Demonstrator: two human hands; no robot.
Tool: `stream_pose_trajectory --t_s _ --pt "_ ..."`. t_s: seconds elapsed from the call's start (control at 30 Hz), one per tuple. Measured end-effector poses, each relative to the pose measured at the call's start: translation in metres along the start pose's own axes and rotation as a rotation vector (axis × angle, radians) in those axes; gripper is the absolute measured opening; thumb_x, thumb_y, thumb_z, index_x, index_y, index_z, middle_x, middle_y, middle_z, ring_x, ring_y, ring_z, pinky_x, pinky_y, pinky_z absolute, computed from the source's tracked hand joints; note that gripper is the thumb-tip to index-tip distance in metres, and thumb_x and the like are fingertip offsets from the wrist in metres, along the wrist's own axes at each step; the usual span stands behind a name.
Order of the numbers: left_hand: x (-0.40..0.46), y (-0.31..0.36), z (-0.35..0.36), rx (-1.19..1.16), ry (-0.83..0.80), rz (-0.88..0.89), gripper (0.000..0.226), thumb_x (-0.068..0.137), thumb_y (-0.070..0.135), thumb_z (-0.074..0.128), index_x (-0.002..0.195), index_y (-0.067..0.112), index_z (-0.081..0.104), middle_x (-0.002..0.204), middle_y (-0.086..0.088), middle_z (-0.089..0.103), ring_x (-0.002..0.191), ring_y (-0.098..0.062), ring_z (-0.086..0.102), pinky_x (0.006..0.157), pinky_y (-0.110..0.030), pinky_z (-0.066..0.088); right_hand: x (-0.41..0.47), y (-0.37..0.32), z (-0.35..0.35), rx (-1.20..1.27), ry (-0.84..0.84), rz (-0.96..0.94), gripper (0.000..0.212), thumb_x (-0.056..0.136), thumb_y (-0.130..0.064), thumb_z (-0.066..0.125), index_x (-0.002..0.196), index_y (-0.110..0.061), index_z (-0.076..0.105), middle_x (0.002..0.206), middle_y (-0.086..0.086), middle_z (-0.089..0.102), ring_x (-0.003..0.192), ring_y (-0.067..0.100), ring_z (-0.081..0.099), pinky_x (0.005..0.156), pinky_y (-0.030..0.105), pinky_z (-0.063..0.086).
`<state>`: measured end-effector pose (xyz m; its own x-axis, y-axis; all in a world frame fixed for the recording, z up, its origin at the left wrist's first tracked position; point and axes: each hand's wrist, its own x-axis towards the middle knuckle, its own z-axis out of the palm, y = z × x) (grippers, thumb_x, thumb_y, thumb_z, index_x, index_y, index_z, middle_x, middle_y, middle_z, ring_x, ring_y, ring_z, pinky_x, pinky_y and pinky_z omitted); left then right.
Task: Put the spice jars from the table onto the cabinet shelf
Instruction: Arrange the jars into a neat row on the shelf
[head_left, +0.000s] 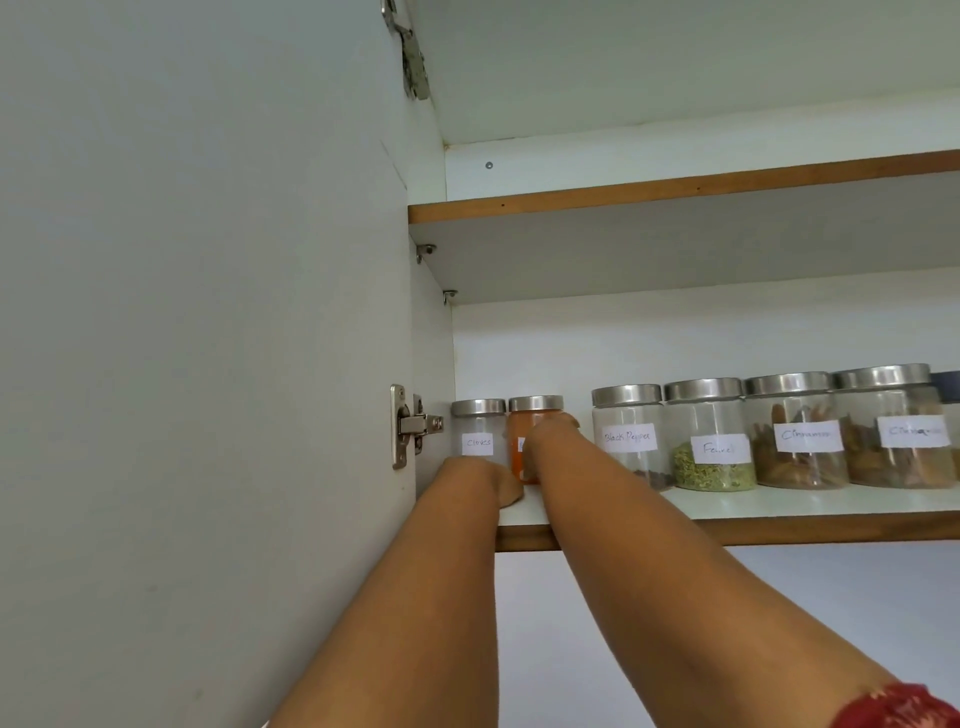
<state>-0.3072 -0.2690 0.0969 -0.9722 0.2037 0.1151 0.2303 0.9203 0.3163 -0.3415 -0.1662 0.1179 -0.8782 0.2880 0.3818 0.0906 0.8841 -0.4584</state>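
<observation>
Both of my arms reach up to the lower cabinet shelf (779, 527). At its far left stands a clear jar labelled Cloves (478, 427) with a steel lid. My left hand (501, 486) is pressed around its base, with the fingers hidden behind the wrist. Right beside it stands a jar of orange powder (519, 434). My right hand (553, 431) wraps around that jar, its fingertips showing on the jar's right side. Both jars rest upright on the shelf, close together.
To the right stand jars labelled Black Pepper (626, 441) and Fennel (711, 452), then two Cinnamon jars (800, 436) (898, 436). The open cabinet door (208, 364) with its hinge (413, 426) fills the left. An upper shelf (675, 187) hangs above.
</observation>
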Motion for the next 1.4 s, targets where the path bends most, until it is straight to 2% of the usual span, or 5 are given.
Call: stream_pose_trajectory --t_s 0.07,0.6,0.8,1.17,1.4 --pt "-0.012 0.002 -0.003 0.058 -0.019 0.021 0.064 0.099 0.051 0.039 0.153 0.017 0.027 0.152 -0.012 0.036 0.136 -0.029 0.038 0.107 -0.038 0.033 -0.022 -0.007 -0.003 -0.085 -0.004 -0.046 0.054 0.095 -0.028 0.053 0.144 -0.013 0.037 0.135 0.013 0.046 0.129 0.031 0.044 0.105 0.040 0.036" --pt "-0.076 0.077 0.023 -0.053 0.108 0.036 0.076 0.089 0.066 0.044 0.146 0.015 0.040 0.146 -0.013 0.046 0.131 -0.033 0.045 0.109 -0.045 0.036 -0.151 0.095 -0.118 -0.091 0.543 -0.168 0.025 0.089 -0.029 0.065 0.105 -0.014 0.054 0.096 0.003 0.057 0.086 0.020 0.058 0.068 0.030 0.045" --pt "-0.077 0.112 0.029 -0.048 0.120 0.014 0.083 0.092 0.062 0.050 0.149 0.004 0.030 0.147 -0.013 0.043 0.132 -0.029 0.045 0.103 -0.035 0.039 -0.133 0.130 -0.129 0.089 0.326 0.163 0.072 0.077 -0.008 0.075 0.136 0.000 0.034 0.123 0.015 0.057 0.110 0.030 0.060 0.082 0.034 0.051" --pt "-0.027 0.116 0.020 -0.102 0.148 0.006 0.081 0.082 0.056 0.068 0.143 0.011 0.039 0.138 -0.010 0.052 0.125 -0.027 0.050 0.102 -0.036 0.042 -0.084 0.130 -0.101 0.168 0.203 0.241 0.057 0.093 -0.006 0.056 0.142 -0.001 0.028 0.133 0.016 0.053 0.120 0.031 0.054 0.091 0.036 0.046" --pt "-0.001 0.102 0.018 -0.216 0.163 0.103 0.086 0.084 0.052 0.068 0.149 0.012 0.030 0.148 -0.012 0.043 0.132 -0.029 0.044 0.104 -0.038 0.038 -0.059 0.118 -0.110 -0.247 -0.064 0.147 0.039 0.096 -0.009 0.053 0.133 0.000 0.050 0.118 0.014 0.052 0.098 0.019 0.047 0.098 0.026 0.040"
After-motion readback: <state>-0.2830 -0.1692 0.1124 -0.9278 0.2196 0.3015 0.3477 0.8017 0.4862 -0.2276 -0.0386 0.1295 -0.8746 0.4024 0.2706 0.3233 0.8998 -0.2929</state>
